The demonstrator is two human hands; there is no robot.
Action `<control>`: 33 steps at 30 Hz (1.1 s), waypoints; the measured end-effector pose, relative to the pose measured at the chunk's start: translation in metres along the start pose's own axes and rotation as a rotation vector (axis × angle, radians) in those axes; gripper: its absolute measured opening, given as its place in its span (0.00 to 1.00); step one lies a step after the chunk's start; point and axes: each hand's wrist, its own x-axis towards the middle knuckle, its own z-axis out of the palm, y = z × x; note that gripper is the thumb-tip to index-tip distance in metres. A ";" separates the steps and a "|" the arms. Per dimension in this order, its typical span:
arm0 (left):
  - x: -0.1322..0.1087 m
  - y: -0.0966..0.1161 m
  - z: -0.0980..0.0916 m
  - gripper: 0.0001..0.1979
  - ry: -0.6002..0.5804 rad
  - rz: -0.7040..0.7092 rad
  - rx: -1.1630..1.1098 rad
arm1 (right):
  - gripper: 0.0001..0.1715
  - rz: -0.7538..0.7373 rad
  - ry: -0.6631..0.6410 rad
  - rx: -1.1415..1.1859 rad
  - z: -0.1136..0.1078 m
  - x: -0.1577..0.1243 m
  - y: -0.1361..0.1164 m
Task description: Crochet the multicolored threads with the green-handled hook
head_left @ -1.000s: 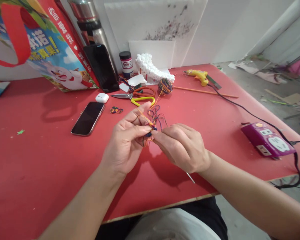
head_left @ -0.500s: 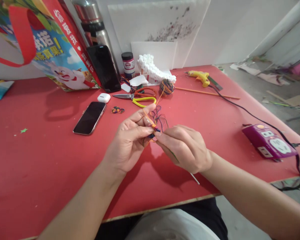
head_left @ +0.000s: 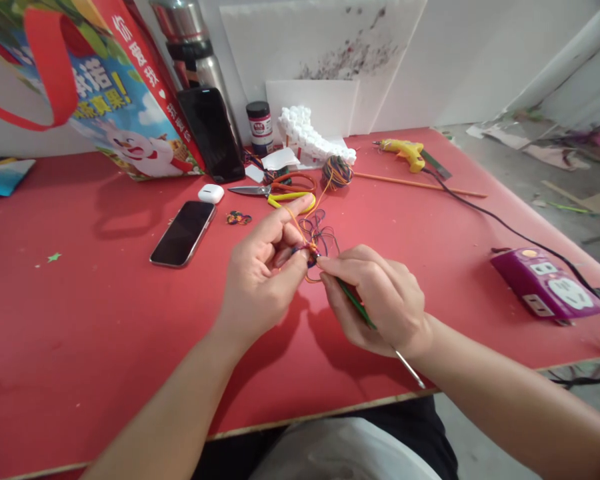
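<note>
Between thumb and fingers, my left hand point(head_left: 263, 270) pinches a small multicoloured crochet piece point(head_left: 310, 253), partly hidden by the fingertips. Its index finger is stretched out, with an orange strand of yarn running over it. My right hand point(head_left: 380, 297) is closed around a crochet hook point(head_left: 356, 303) with a green grip and a metal shaft that sticks out below the palm. The hook's working tip meets the crochet piece. Loose dark strands point(head_left: 320, 227) lie just beyond the fingers, and the variegated yarn ball point(head_left: 337, 173) rests farther back.
Behind my left hand lie scissors point(head_left: 280, 193), a small yarn scrap point(head_left: 239, 218), a phone point(head_left: 183, 233) and a white earbud case point(head_left: 211, 193). A yellow glue gun point(head_left: 404, 153) and a purple box with a cord point(head_left: 547, 283) are on the right. A gift bag point(head_left: 145, 127) stands back left.
My right hand has turned, so more of the hook's green grip and shaft shows. My left thumb has shifted over the crochet piece, and its index finger points farther up.
</note>
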 end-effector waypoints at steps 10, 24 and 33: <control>0.001 -0.008 0.000 0.25 -0.012 0.099 0.091 | 0.13 -0.061 -0.053 -0.057 -0.004 0.000 0.004; 0.003 -0.006 -0.007 0.26 -0.099 0.129 0.127 | 0.09 0.398 -0.083 0.386 -0.026 0.016 0.004; 0.005 -0.007 -0.009 0.24 -0.192 0.061 -0.080 | 0.07 0.831 -0.027 1.000 -0.031 0.020 0.025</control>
